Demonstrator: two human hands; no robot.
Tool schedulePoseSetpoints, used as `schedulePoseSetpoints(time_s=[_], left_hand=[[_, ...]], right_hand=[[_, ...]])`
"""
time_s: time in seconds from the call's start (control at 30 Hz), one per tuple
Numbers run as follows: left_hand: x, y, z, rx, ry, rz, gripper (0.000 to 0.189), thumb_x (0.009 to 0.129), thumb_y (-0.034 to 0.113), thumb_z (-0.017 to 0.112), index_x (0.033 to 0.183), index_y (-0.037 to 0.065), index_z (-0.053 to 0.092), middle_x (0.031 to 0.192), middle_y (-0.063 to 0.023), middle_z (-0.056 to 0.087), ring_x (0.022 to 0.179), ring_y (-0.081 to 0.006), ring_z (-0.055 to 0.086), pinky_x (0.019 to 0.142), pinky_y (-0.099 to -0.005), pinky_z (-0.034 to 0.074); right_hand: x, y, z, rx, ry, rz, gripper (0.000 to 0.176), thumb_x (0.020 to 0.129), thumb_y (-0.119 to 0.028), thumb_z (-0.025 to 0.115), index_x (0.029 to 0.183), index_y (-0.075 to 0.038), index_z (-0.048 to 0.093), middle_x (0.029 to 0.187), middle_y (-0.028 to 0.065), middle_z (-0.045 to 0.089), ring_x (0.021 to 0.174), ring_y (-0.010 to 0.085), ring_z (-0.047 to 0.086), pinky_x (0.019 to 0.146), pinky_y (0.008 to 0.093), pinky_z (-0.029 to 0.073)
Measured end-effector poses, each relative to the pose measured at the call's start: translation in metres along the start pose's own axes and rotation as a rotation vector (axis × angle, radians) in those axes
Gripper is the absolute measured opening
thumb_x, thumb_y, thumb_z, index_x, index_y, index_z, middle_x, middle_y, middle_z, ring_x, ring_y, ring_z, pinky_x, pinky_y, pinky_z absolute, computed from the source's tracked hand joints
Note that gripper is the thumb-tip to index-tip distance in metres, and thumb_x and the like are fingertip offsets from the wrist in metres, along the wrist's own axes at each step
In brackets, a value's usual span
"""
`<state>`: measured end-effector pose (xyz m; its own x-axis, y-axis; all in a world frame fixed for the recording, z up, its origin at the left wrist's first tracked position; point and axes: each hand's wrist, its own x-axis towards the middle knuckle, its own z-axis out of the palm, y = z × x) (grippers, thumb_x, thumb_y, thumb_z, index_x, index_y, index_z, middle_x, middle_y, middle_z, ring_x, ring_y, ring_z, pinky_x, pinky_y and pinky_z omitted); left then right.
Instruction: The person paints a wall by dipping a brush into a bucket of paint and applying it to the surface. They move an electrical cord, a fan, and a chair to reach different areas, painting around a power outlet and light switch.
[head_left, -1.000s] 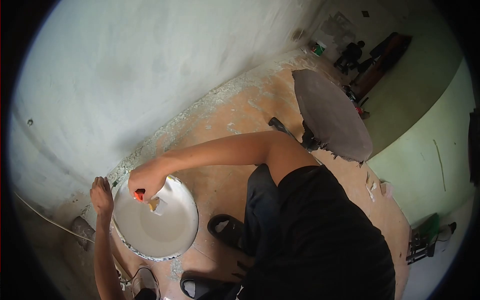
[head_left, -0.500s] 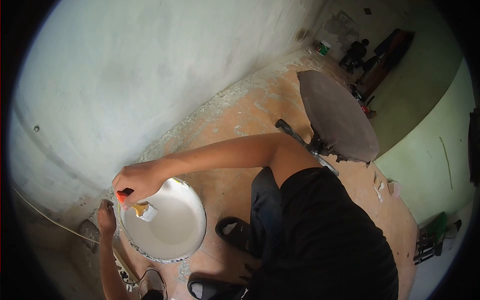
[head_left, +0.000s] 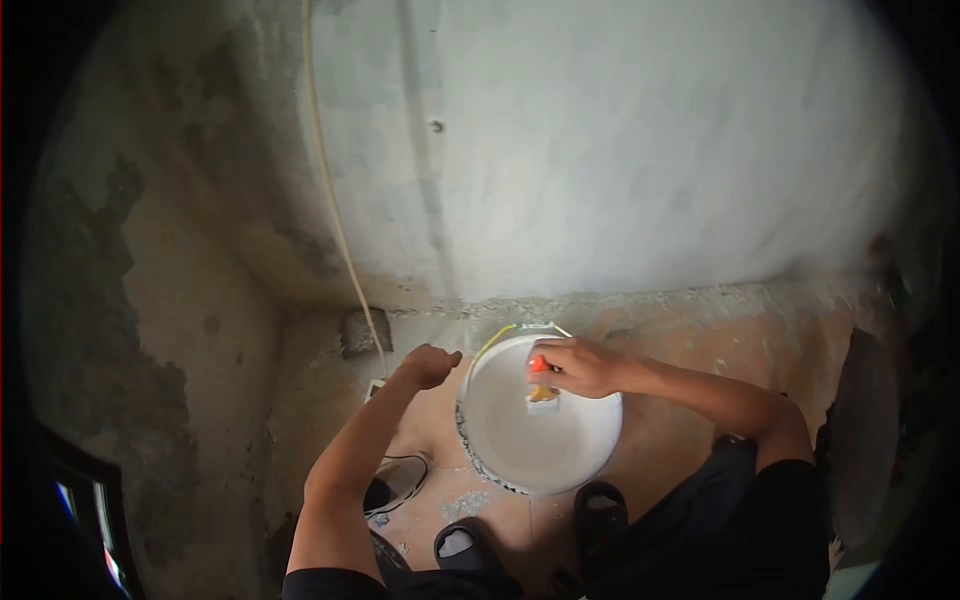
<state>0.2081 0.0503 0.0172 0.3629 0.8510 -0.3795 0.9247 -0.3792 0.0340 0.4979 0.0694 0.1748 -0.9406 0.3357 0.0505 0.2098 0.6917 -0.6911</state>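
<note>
A paintbrush [head_left: 542, 392] with a red-orange handle is gripped in my right hand [head_left: 582, 366]. Its whitened bristles point down over the white bucket [head_left: 612, 425], above the pale liquid inside. My left hand [head_left: 430, 367] is curled into a loose fist just left of the bucket's rim, apart from it, and I see nothing in it. The bucket's yellow wire handle [head_left: 492, 340] leans toward the wall, with a light grip at its top.
A pale, patchy wall [head_left: 640, 150] rises behind the bucket, meeting a stained side wall at left. A light cable [head_left: 330, 190] runs down to a power strip [head_left: 376, 387]. Dark slippers [head_left: 600, 508] are close below the bucket. A dark brown panel [head_left: 865, 440] stands at right.
The view has swung left, so the bucket and both hands now appear further right and the left corner shows. The paintbrush stays in my right hand over the bucket.
</note>
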Motion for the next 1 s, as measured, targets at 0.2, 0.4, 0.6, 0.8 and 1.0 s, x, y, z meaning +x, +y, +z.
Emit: schedulePoseSetpoints(time_s=[0.2,0.4,0.6,0.8,1.0], left_hand=[[-0.005,-0.016,0.012,0.097,0.216,-0.036,0.026,0.086,0.011,0.044,0.11,0.008,0.054,0.102,-0.0127,0.061,0.101,-0.0281,0.057,0.086,-0.0414,0.044],[-0.009,-0.037,0.011,0.188,0.253,-0.331,0.025,0.083,0.015,0.051,0.106,0.008,0.055,0.112,-0.0097,0.054,0.11,-0.0231,0.048,0.093,-0.0408,0.036],[-0.003,-0.061,0.042,0.516,0.017,-1.007,0.018,0.08,0.015,0.056,0.094,0.009,0.065,0.086,-0.0064,0.06,0.086,-0.0242,0.057,0.074,-0.0447,0.038],[-0.02,-0.098,0.057,0.179,-0.443,-1.055,0.007,0.075,0.018,0.061,0.08,0.014,0.064,0.066,-0.0014,0.054,0.059,-0.0186,0.05,0.056,-0.0408,0.034],[-0.041,-0.127,0.068,0.094,-0.559,-1.098,0.009,0.07,0.015,0.067,0.071,0.015,0.058,0.064,-0.0002,0.048,0.058,-0.0161,0.042,0.054,-0.0359,0.027]], right_hand=[[0.0,0.005,0.009,-0.085,0.103,-0.015,0.025,0.091,-0.026,0.053,0.086,-0.002,0.052,0.066,0.0148,0.055,0.062,0.0322,0.056,0.058,0.0393,0.042],[0.0,0.018,-0.002,0.273,0.257,0.318,0.029,0.095,-0.027,0.048,0.084,0.0,0.053,0.066,0.0069,0.058,0.058,0.0159,0.056,0.058,0.0294,0.047],[0.011,0.019,-0.034,0.818,0.412,0.325,0.03,0.097,-0.028,0.044,0.089,0.0,0.055,0.083,0.0084,0.058,0.066,0.0118,0.054,0.062,0.0253,0.045],[0.039,-0.011,-0.081,1.073,0.655,0.137,0.033,0.097,-0.034,0.043,0.094,-0.003,0.053,0.085,0.0075,0.055,0.073,0.0133,0.051,0.068,0.0256,0.041],[0.104,-0.071,-0.149,0.852,0.85,-0.197,0.036,0.096,-0.032,0.047,0.101,0.003,0.05,0.089,0.0092,0.053,0.076,0.0151,0.051,0.075,0.0273,0.043]])
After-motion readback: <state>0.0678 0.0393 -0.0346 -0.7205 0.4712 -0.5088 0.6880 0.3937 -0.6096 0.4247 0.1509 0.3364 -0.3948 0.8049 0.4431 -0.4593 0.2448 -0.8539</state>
